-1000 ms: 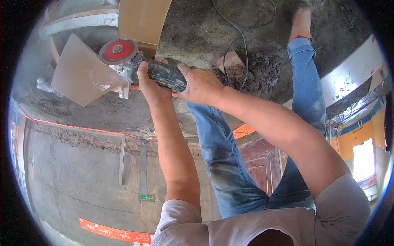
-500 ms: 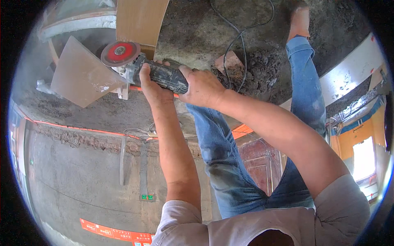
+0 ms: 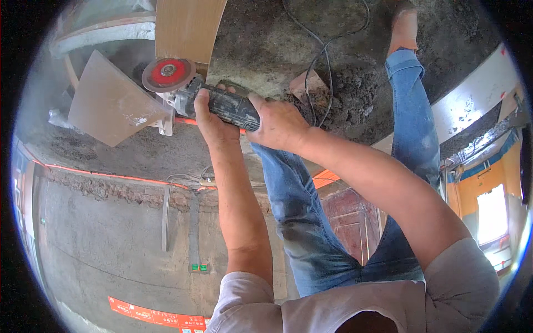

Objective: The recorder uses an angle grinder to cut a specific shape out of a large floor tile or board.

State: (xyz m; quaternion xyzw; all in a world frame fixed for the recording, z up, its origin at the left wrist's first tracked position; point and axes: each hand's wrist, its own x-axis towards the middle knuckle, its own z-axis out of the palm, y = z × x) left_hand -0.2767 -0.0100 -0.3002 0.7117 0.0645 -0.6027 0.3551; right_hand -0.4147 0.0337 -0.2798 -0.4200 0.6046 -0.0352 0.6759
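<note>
Both my hands are closed around an angle grinder (image 3: 229,106) with a dark, dusty body. My left hand (image 3: 212,122) wraps its front part near the gear head, thumb on top. My right hand (image 3: 280,123) grips the rear end. A red-centred cutting disc (image 3: 168,74) faces up at the grinder's head. Below and left of the disc lies a beige tile (image 3: 111,102), its right corner near the grinder's head. Whether the disc touches the tile I cannot tell.
A wood-coloured board (image 3: 186,30) stands beyond the disc. A black cable (image 3: 328,61) loops over the dirt floor, across a brick piece (image 3: 310,87) beside loose rubble (image 3: 355,94). A long white panel (image 3: 472,105) lies at the right. Orange conduit (image 3: 111,173) runs along the wall base.
The grinder and both hands have shifted slightly to the right and toward me. The disc sits a little farther from the tile's upper edge. The tile has hardly moved.
</note>
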